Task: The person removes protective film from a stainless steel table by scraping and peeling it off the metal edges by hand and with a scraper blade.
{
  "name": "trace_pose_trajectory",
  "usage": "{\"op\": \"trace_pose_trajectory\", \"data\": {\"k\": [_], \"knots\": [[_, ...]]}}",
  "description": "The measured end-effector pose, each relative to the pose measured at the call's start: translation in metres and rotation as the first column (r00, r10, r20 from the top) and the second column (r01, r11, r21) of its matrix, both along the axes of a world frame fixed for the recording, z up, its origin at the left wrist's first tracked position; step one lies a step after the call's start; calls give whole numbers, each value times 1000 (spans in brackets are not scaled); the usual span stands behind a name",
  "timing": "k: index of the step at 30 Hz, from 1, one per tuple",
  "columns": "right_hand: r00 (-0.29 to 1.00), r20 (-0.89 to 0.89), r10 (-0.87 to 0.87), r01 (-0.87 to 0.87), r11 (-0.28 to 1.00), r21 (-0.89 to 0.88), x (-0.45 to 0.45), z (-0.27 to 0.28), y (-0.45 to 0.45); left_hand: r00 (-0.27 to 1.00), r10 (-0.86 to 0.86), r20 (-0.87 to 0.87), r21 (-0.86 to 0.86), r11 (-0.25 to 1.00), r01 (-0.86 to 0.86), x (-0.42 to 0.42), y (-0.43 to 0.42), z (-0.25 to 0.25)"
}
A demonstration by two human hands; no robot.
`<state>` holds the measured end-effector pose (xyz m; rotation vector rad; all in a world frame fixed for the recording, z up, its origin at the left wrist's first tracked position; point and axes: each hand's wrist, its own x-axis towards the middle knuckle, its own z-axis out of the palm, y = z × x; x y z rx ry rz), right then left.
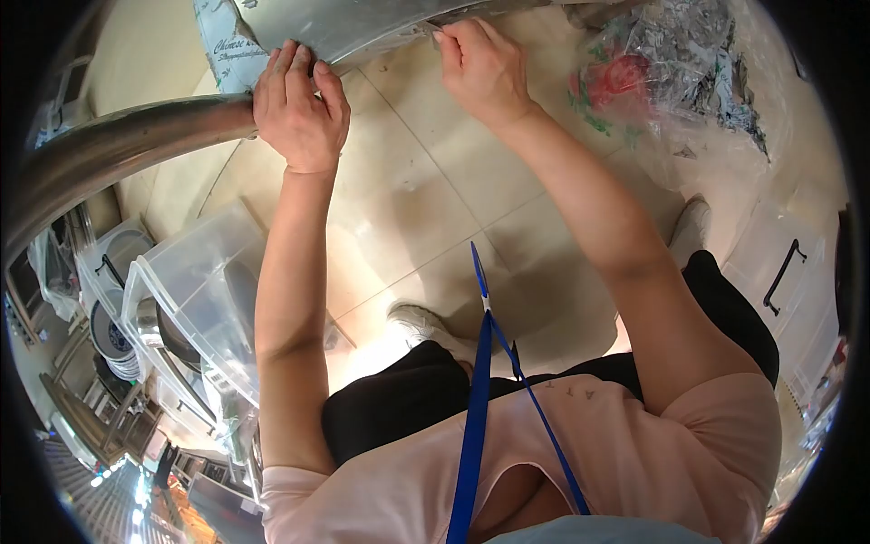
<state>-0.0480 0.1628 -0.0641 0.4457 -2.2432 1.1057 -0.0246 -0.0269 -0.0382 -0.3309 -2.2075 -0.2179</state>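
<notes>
A shiny metal surface (331, 25) with a curved edge lies at the top of the view. Light blue printed film (227, 50) covers its left end. My left hand (304, 109) rests at its near edge, fingers stretched out and pointing away, beside a thick curved metal tube (145, 136). Farther right, my right hand (485, 72) is closed in a pinch at the same edge. Crinkled thin film (399, 38) hangs along that edge and seems to run into the pinch; the fingertips partly hide it.
At the upper right, a clear plastic bag (716, 72) holds crumpled grey scraps and something red. Left stand clear plastic bins (208, 272) and stacked bowls (113, 331). A white cabinet with a black handle (784, 276) is at right. Tiled floor (408, 208) shows below.
</notes>
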Motion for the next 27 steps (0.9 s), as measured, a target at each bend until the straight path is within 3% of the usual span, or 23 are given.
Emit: {"op": "trace_pose_trajectory", "data": {"k": [27], "knots": [[981, -102, 162, -139, 969, 202, -12, 6, 7, 998, 51, 23, 60, 997, -52, 1, 7, 4]]}}
